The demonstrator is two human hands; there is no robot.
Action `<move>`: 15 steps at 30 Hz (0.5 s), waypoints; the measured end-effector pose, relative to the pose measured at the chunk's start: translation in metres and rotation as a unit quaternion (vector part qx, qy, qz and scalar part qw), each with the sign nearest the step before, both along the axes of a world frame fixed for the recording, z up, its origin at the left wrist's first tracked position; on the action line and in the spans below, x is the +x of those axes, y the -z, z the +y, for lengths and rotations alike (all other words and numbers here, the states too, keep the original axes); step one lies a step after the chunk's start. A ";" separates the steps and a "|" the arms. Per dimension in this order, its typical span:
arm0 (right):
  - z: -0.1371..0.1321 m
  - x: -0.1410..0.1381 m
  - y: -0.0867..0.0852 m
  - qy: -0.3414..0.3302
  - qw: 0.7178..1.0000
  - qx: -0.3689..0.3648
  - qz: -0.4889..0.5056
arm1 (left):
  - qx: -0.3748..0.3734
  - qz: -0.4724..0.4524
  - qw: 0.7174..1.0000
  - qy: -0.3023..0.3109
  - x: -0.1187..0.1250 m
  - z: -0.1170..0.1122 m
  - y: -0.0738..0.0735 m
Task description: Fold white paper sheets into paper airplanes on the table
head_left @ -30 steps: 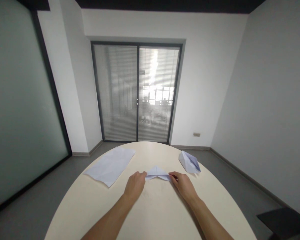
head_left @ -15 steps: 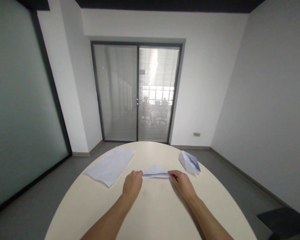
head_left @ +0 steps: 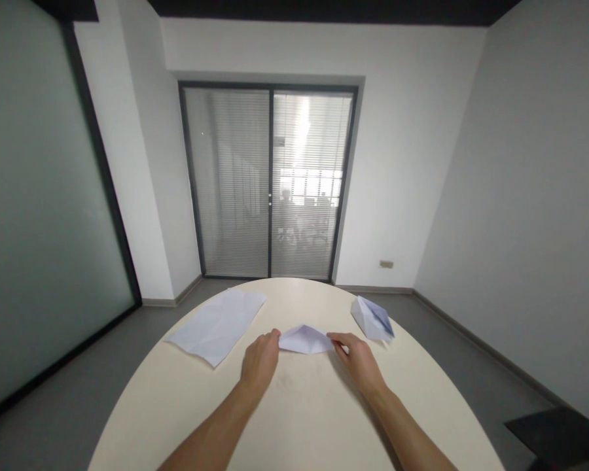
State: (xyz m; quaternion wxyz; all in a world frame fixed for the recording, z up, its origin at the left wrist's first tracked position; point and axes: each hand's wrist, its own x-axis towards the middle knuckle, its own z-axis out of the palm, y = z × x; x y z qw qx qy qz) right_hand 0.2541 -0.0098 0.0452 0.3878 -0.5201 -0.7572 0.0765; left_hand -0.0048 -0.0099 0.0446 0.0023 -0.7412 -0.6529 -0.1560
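Left grip (head_left: 260,360), right grip (head_left: 358,361) pinch 1 folded paper (head_left: 304,340) (each end) | 1 sheet (head_left: 216,325) | 1 origami (head_left: 372,318)

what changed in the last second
The left hand and right hand, each pinching an end of the folded paper, shifted slightly left; the paper went from a flat triangle to a fuller, opened shape. The sheet, the second fold and the table stayed put.

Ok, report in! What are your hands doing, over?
Left hand, right hand pinching folded paper, one end each. Flat sheet, other folded piece off to the sides.
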 end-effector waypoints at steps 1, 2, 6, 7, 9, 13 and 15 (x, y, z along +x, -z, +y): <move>-0.001 -0.001 -0.001 0.001 1.000 0.004 0.001 | -0.001 -0.004 1.000 0.001 0.001 0.000 0.000; -0.001 -0.002 -0.001 0.003 1.000 0.008 0.004 | 0.001 -0.010 1.000 0.003 0.002 -0.001 0.000; -0.004 -0.007 -0.003 -0.004 0.999 0.032 0.011 | 0.011 -0.046 0.999 0.011 0.006 -0.002 0.002; -0.005 -0.008 -0.003 -0.009 0.999 0.039 0.012 | 0.014 -0.058 0.998 0.013 0.007 -0.002 0.003; -0.006 -0.011 -0.003 -0.020 0.998 0.054 0.011 | 0.018 -0.087 0.996 0.021 0.009 -0.002 0.004; -0.008 -0.018 -0.003 -0.036 0.996 0.077 0.007 | 0.011 -0.158 0.986 0.048 0.013 -0.002 0.006; -0.009 -0.021 -0.003 -0.047 0.995 0.085 0.000 | 0.003 -0.188 0.980 0.062 0.014 -0.002 0.006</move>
